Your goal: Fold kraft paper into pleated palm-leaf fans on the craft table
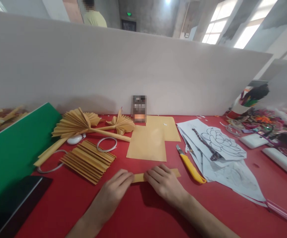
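A narrow folded strip of brown kraft paper (138, 178) lies across the red table in front of me. My left hand (117, 186) grips its left end with the fingers pressed together. On the strip's right part rests my right hand (161, 180), fingers bent over it and the thumb hidden; the right tip pokes out beyond. Just behind the hands are flat kraft sheets (147, 143). To the left lies a pleated piece of kraft paper (89, 161). A yellow utility knife (191, 168) is close to my right hand, its blade end pointing away.
Paper fans with rolled handles (75, 124) lie at the back left, near a white mouse (74, 139) and a green board (21, 142). Drawing sheets (220, 145) spread on the right. A blurred upright item (139, 109) leans against the white partition (123, 69).
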{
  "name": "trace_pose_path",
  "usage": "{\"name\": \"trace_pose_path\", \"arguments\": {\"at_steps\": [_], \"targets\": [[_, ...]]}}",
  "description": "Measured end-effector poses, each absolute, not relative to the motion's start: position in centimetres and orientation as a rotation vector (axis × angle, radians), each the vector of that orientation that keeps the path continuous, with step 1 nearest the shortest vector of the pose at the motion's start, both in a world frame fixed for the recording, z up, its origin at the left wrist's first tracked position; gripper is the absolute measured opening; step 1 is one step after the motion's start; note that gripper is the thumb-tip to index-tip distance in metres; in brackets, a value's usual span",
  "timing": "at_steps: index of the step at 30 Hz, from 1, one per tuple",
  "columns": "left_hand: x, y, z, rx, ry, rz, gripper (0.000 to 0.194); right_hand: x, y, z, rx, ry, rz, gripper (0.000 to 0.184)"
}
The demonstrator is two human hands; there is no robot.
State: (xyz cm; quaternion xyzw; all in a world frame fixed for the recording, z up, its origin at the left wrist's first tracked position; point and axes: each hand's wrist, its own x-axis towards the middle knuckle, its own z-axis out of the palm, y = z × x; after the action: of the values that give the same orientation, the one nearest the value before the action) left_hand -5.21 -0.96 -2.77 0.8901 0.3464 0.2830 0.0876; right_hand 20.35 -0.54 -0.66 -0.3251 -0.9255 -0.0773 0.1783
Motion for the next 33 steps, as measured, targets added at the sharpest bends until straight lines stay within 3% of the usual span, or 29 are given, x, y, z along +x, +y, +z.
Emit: {"name": "trace_pose_path", "arguments": {"at_steps": [7, 33], "targets": [[-5.8, -0.5, -2.1, 2.972, 0.913, 0.844, 0.037, 20.4, -1.0, -1.5, -0.828, -2.574, -0.444, 0.028], [-5.8, -1.5, -3.6, 3.082, 1.077, 0.763, 0.047, 20.6, -1.1, -0.9, -0.914, -2.622, -0.330, 0.034]]}}
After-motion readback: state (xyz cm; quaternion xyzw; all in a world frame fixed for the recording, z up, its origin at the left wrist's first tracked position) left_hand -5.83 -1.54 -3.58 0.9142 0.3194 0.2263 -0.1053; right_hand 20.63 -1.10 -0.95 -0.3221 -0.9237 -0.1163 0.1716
